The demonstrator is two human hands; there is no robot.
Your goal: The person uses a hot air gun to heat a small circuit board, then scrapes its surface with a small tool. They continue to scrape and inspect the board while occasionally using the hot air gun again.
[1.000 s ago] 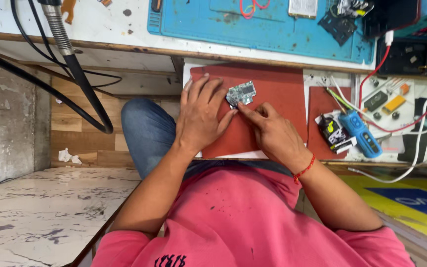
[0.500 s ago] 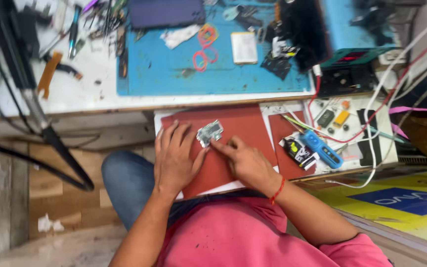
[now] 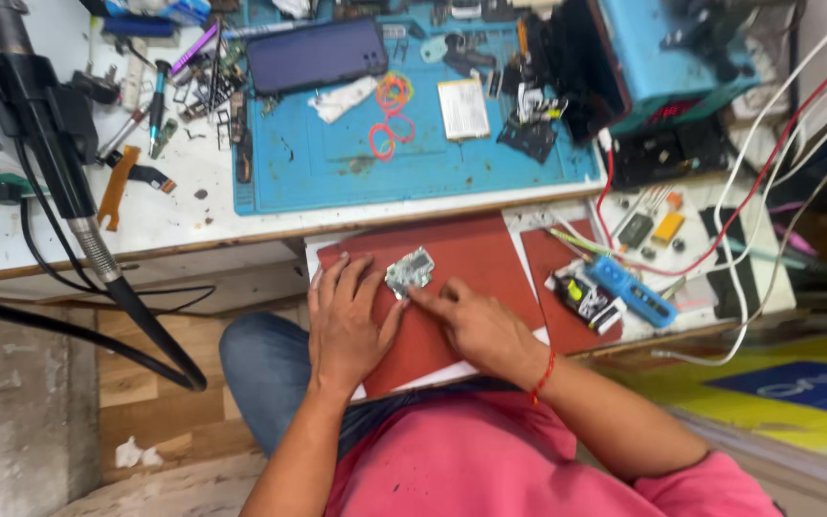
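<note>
Small circuit board (image 3: 410, 272) lies on red mat (image 3: 476, 258) at near edge of the surface. Left hand (image 3: 345, 321) flat on mat, fingers spread, thumb touching board's lower edge. Right hand (image 3: 476, 321): index finger extended onto board's corner, other fingers curled. Blue mat (image 3: 337, 163) farther back.

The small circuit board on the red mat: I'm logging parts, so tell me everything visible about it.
The circuit board is a small, irregular, silvery-grey piece with metal shielding, lying flat on the red mat. The left hand rests flat beside it, fingertips at its lower left edge; the right hand touches its lower right edge with a fingertip. Finer detail is too small to tell.
</note>
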